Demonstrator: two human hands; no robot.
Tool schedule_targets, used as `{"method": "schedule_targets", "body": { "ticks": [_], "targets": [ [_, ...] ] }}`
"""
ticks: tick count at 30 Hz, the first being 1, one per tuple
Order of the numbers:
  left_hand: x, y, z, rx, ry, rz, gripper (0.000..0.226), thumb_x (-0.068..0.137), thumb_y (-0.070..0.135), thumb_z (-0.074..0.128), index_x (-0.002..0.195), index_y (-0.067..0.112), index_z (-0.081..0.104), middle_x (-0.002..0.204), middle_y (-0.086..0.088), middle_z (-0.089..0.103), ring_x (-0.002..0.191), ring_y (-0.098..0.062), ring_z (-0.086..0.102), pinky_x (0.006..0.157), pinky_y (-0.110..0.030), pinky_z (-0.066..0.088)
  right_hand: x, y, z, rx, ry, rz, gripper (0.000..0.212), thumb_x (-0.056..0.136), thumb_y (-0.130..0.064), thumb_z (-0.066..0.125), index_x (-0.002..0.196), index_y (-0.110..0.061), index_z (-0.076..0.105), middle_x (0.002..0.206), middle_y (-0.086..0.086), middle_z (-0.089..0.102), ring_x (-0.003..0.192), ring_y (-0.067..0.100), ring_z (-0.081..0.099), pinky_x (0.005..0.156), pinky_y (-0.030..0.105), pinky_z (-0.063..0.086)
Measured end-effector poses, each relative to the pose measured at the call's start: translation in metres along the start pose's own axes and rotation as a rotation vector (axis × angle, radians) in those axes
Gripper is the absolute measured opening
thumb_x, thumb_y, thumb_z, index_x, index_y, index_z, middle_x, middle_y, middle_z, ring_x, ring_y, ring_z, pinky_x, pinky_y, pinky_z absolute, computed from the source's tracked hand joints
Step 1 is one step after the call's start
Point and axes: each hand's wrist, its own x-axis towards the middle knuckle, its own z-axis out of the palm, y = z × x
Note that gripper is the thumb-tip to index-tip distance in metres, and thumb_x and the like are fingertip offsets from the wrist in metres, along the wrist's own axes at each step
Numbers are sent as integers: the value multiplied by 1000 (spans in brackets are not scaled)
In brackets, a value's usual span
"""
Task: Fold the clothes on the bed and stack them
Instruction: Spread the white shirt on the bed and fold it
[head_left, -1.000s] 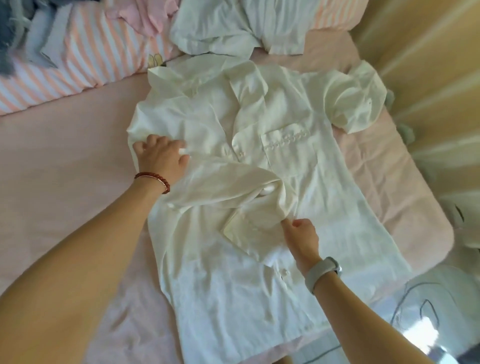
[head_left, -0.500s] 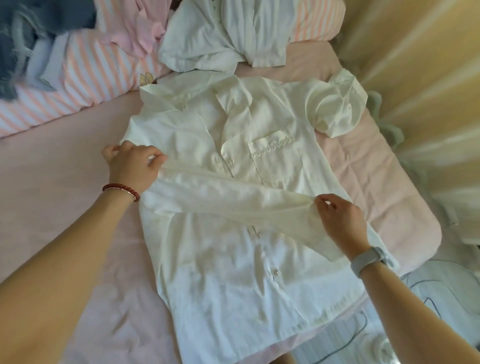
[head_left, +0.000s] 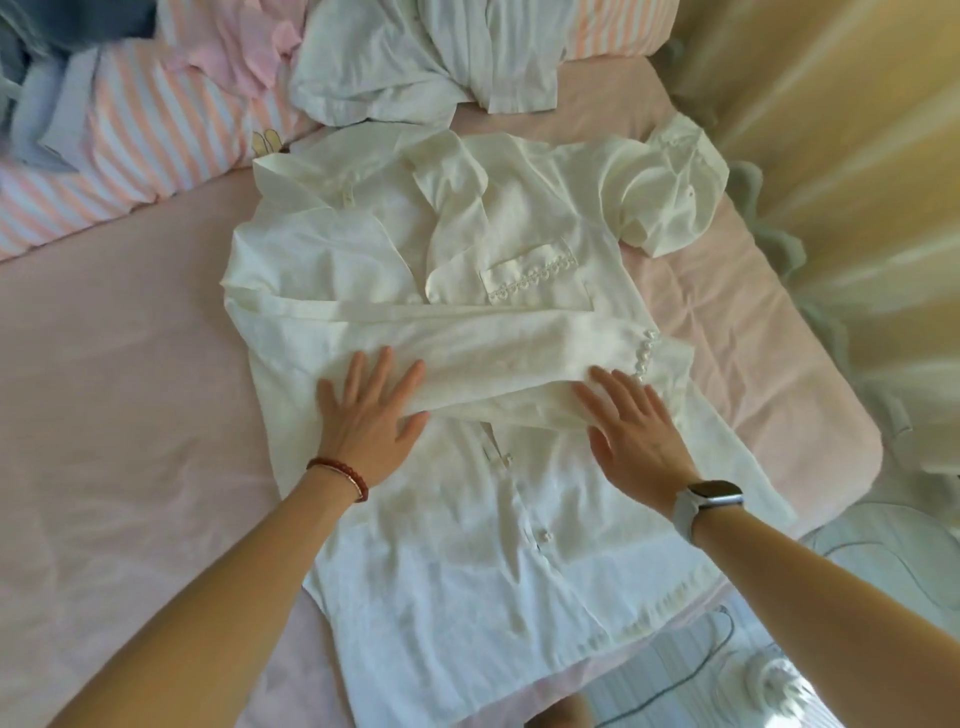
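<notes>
The left hand (head_left: 371, 415) lies flat with fingers straight and spread, palm down on the white shirt (head_left: 467, 545), its fingertips resting on the lower edge of the sleeve (head_left: 467, 353) that is folded across the shirt's chest. A red bead bracelet (head_left: 340, 475) circles that wrist. The right hand (head_left: 631, 436) is also flat and spread, palm down, pressing the cuff end of the same sleeve, just beside a short row of small white buttons (head_left: 644, 358) on the cuff. A watch (head_left: 709, 501) with a pale strap sits on the right wrist. Neither hand grips anything; both only press on cloth.

The shirt lies face up on the pink bed sheet (head_left: 114, 389), collar toward the far end, its chest pocket (head_left: 535, 283) just above the folded sleeve. Its other sleeve (head_left: 670, 192) is bunched up at the far right, near the bed's edge. The hem reaches the near edge of the bed.

Beyond the collar lies a crumpled white garment (head_left: 415, 62), touching or just overlapping the shirt's top. To the far left is a pink and white striped pillow (head_left: 130, 135) with a pink garment (head_left: 244, 47) and blue clothes (head_left: 31, 67) heaped on it. A yellowish curtain (head_left: 857, 130) hangs at the right, and a thin cable (head_left: 691, 680) trails on the floor near the bed's corner
</notes>
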Motion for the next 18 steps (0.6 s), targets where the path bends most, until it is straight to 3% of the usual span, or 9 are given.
{"method": "schedule_targets", "body": {
  "ticks": [2,4,7,9,11,14,16,18],
  "targets": [
    [2,-14,10,4,-64,-57,62,91,58,29,147,39,7,157,5,-6,144,-24,-4,108,-61,9,-10,10,11,-30,-121,-16,58,94,-20,41,148,-23,20,157,-1,11,145,21,7,115,44,10],
    [7,-26,9,16,-114,-68,65,88,64,22,146,42,1,156,8,-12,144,-19,-9,108,-61,5,-16,24,14,-49,-160,-28,62,93,-15,40,148,-23,16,157,-5,4,145,15,-1,116,40,5],
    [14,-31,-1,57,-174,-62,61,90,61,26,144,45,2,156,11,-12,144,-22,-10,108,-59,5,-17,37,7,-31,-125,1,54,88,-5,42,140,-18,37,155,-5,15,145,17,4,116,38,3],
    [14,-28,-7,43,-141,-46,53,96,38,36,145,43,14,157,9,-3,144,-24,-4,108,-54,11,-17,36,1,-52,-102,12,42,88,-2,43,128,-13,51,153,-4,26,145,20,10,116,39,4],
    [14,-26,-13,-120,-40,-36,48,94,17,45,139,31,39,155,4,19,143,-24,10,107,-46,17,-16,32,-2,-77,-63,31,37,86,5,44,117,-9,57,149,2,35,143,24,16,116,41,6],
    [16,-29,-28,-477,144,-34,30,86,0,54,112,7,67,127,-11,59,124,-29,47,101,-33,33,-19,31,-4,-138,11,159,36,77,10,49,106,-6,64,146,10,38,141,29,21,113,50,3],
    [12,-32,-36,-462,214,-58,20,84,0,56,98,2,70,109,-14,65,108,-32,55,92,-32,39,-23,28,-3,-201,44,261,36,76,6,53,107,-8,66,146,12,37,140,30,24,111,55,-3],
    [7,-33,-40,-348,303,-90,14,80,3,62,93,1,65,104,-18,58,101,-35,52,87,-39,42,-27,20,-1,-171,128,309,35,72,4,60,104,-7,67,138,15,46,133,33,36,109,60,1]
  ]
}}
